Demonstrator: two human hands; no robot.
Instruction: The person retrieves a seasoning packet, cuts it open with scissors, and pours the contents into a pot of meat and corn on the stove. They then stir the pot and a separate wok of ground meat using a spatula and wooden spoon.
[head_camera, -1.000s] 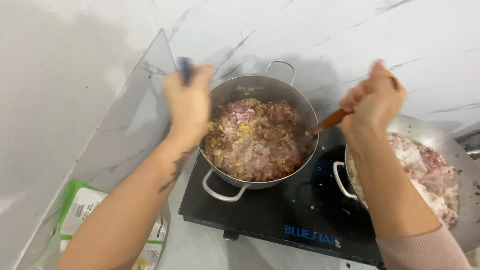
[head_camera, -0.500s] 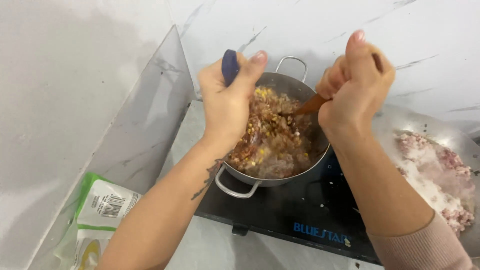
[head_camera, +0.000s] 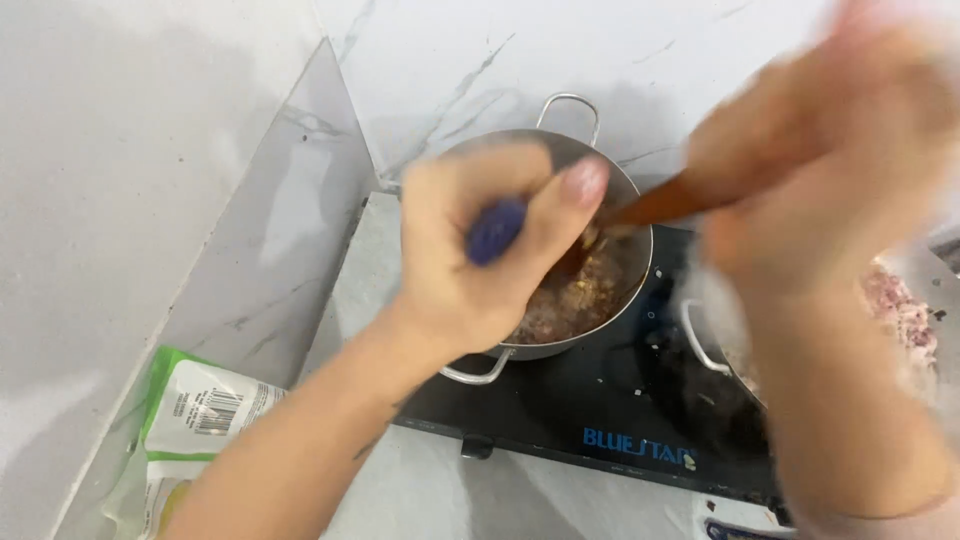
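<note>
The left hand (head_camera: 480, 250) is reaching in from the lower left, forearm running up across the counter, wrist bent slightly, back of the hand facing the camera. Its fingers are curling tightly around a blue handle (head_camera: 497, 230), thumb pressing along the top; the working end of that tool is hidden behind the hand, so what kind of tool it is cannot be told. The right hand (head_camera: 830, 160) is coming in from the right, heavily blurred, fist closing around a wooden spoon (head_camera: 655, 205) whose shaft is slanting down and left into the pot (head_camera: 560, 150). The pot, a steel one with two loop handles, is sitting on a black cooktop (head_camera: 600, 400), and the left hand is hovering over its near rim. Inside it, browned minced meat (head_camera: 570, 300) is showing, partly covered by the left hand. At the right edge, a second pan (head_camera: 700, 340) with pinkish raw mince (head_camera: 900, 310) is lying just beside the pot, mostly behind the right forearm. A green and white packet (head_camera: 195, 410) is lying on the counter at lower left, against the marble wall (head_camera: 150, 150).
</note>
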